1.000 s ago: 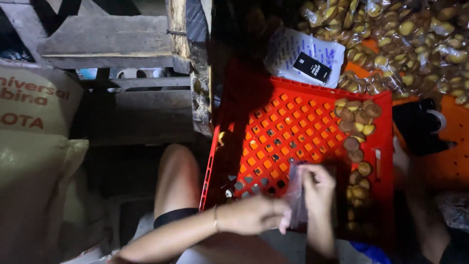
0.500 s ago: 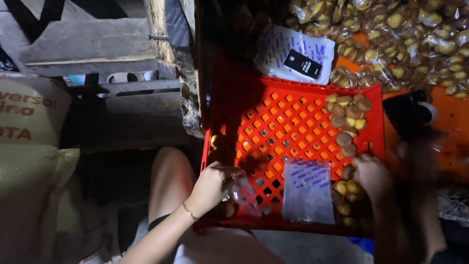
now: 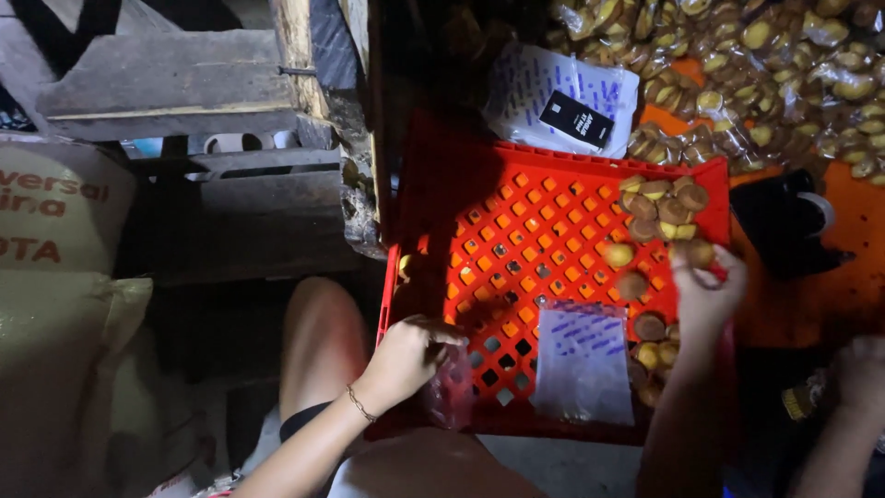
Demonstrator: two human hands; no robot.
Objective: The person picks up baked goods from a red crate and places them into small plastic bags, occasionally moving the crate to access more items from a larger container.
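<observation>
A small round golden-brown pastry (image 3: 698,251) is pinched between the fingertips of the right hand (image 3: 705,293), lifted just clear of the loose pile of similar pastries (image 3: 659,207) heaped along the right side of the red plastic crate (image 3: 516,198), so that it is already separated from the rest. A clear, crumpled plastic bag (image 3: 450,385) is gripped by the left hand (image 3: 406,355), whose fingers are closed on its mouth at the crate's near-left corner; it appears to be held low over the lattice floor so that its opening stays within reach. Between the two hands, a flat printed plastic pouch (image 3: 584,362) is laid on the crate bottom, close to both. Behind the crate, a stack of printed pouches with a small black card (image 3: 574,117) on top is kept, and beyond that a large heap of bagged pastries (image 3: 765,65) is spread over an orange surface (image 3: 848,277). At the lower right edge, another person's hand (image 3: 862,369) is partly seen. A printed sack (image 3: 55,277) is propped at the left, beside dark wooden boards (image 3: 175,78).
</observation>
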